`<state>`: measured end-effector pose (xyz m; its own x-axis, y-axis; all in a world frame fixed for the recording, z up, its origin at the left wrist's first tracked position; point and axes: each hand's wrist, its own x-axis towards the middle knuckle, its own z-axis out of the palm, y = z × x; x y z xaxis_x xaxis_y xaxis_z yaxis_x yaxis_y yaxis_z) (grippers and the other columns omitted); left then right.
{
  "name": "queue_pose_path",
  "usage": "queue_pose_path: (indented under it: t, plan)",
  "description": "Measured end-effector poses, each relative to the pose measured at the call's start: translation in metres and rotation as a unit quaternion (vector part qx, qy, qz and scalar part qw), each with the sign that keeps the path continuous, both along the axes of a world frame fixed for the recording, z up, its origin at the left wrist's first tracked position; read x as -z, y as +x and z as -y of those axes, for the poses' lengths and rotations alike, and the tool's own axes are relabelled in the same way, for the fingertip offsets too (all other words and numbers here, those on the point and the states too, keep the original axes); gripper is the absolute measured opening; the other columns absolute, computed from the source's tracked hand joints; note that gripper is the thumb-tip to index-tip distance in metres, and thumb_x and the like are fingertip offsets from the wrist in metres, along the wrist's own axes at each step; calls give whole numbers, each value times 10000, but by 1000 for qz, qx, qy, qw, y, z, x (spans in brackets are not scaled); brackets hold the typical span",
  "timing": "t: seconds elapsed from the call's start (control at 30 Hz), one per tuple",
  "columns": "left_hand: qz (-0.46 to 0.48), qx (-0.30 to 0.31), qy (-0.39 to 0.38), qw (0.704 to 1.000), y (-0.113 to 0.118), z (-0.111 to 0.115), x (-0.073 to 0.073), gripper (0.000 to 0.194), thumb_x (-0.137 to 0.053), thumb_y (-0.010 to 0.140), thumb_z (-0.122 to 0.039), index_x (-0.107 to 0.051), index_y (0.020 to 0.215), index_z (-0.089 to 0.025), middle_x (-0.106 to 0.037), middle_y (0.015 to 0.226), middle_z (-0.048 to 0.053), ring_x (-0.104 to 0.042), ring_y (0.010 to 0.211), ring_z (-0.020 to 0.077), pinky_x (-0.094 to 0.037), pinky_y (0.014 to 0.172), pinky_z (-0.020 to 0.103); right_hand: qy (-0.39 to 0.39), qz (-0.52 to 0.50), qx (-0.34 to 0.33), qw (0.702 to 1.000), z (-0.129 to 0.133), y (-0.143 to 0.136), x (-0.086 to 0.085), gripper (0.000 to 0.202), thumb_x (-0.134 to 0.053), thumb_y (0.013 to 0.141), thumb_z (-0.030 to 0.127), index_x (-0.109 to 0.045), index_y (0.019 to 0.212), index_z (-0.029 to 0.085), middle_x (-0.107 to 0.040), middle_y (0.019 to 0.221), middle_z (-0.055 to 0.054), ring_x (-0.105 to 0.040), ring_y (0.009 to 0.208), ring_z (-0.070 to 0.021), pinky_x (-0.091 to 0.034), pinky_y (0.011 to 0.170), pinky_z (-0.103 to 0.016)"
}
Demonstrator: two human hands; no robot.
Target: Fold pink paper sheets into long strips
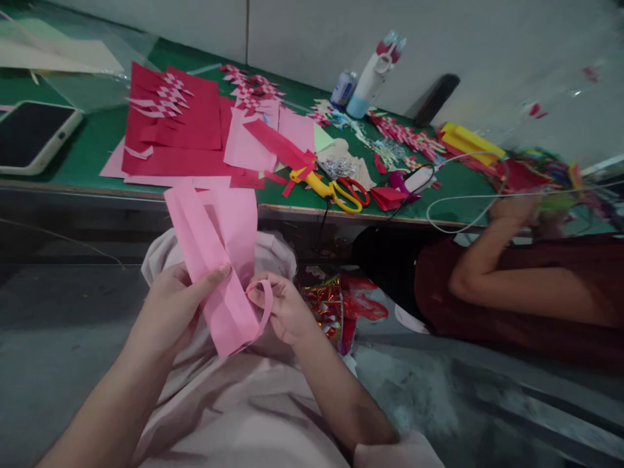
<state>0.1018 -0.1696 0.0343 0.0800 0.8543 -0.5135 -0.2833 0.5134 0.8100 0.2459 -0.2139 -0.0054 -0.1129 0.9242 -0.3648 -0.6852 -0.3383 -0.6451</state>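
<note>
Pink paper, folded and layered, is held above my lap, tilted with its far end near the table edge. My left hand is closed on it, thumb pressed flat on top and fingers underneath. A narrow pink paper strip curls in a loop at the paper's lower right edge. The fingertips of my right hand pinch the strip's upper end. Whether the strip is fully separate from the paper at its lower end I cannot tell.
Red sheets and woven paper pieces lie on the green table. A phone, yellow-handled scissors, a can and a white bottle-like object are there too. Another person's arm rests at right.
</note>
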Motion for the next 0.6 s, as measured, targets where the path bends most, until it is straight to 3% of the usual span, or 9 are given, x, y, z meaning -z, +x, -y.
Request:
queue_pose_path:
  t: [0.27, 0.43, 0.6]
  plan:
    - [-7, -12, 3, 1000, -1, 0, 3, 403, -931, 463, -312, -710, 740, -120, -713, 676, 29, -632, 573, 124, -525, 503, 192, -33, 17, -49, 998, 2, 4, 1, 396, -923, 479, 344, -687, 729, 147, -639, 660, 44, -561, 574, -48, -454, 545, -154]
    - [-13, -20, 3, 1000, -1, 0, 1, 429, -935, 442, -324, -714, 745, -114, -713, 681, 34, -630, 584, 125, -532, 518, 198, -10, -2, -35, 999, 3, 2, 7, 371, -913, 518, 320, -656, 730, 157, -635, 679, 52, -543, 572, -38, -449, 558, -149]
    - [-17, -26, 2, 1000, -1, -1, 1, 457, -939, 424, -321, -721, 767, -112, -727, 728, 48, -641, 609, 133, -544, 539, 210, -20, 16, -11, 1000, 4, 0, 2, 361, -907, 523, 313, -642, 709, 154, -619, 656, 52, -523, 558, -38, -429, 532, -140]
